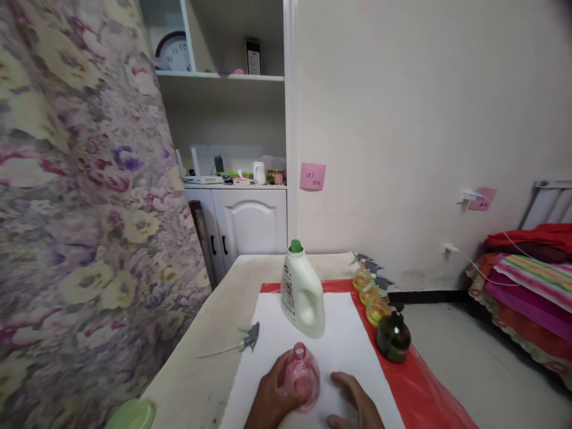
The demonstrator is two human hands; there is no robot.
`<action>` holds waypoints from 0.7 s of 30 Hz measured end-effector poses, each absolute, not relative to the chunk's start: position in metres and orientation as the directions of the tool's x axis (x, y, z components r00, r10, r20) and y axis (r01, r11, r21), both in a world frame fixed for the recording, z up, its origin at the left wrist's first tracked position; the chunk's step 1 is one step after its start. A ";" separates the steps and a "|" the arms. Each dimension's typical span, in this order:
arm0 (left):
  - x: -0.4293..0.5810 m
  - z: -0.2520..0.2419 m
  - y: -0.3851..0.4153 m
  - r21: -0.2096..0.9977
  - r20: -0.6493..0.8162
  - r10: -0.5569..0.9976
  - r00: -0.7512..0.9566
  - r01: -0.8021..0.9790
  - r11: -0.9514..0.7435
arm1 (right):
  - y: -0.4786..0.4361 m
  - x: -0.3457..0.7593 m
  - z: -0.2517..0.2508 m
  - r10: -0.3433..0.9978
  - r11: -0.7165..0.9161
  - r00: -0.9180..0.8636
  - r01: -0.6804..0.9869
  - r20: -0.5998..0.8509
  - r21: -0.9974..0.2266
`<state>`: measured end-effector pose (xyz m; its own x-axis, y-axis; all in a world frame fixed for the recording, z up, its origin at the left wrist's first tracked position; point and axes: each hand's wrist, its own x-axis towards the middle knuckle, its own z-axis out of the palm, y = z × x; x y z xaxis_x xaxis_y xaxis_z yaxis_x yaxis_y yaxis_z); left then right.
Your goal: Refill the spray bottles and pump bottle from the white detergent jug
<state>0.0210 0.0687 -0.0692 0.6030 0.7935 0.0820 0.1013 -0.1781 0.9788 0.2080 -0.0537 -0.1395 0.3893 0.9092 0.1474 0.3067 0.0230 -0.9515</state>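
Note:
My left hand (273, 390) is wrapped round a see-through pink bottle (308, 372), whose neck is uncapped, over the white sheet (344, 333). To the right of the bottle, my right hand (355, 402) holds nothing, its fingers apart and curved. Beyond the bottle stands a large pale green jug (297, 292) with a green cap. A grey and green spray head (250, 338) with a thin tube lies left of the sheet.
Several yellow spray bottles (378, 308) and a dark green pump bottle (394, 338) stand along the right on red plastic (409, 387). A light green lid or bowl (131, 414) is at the lower left. A floral curtain (102, 208) hangs left.

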 end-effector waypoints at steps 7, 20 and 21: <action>0.053 -0.065 0.049 0.982 0.134 0.726 0.674 0.005 -0.186 | -0.040 0.227 -0.140 0.944 0.131 0.240 0.364 0.229 -0.922; 0.014 -0.086 0.068 0.914 0.033 0.809 0.586 0.311 -0.262 | -0.020 0.213 -0.164 0.901 0.191 0.299 0.380 0.316 -0.905; 0.004 -0.080 0.078 0.807 0.069 0.861 0.504 0.479 -0.345 | -0.020 0.213 -0.165 0.898 0.186 0.304 0.389 0.317 -0.902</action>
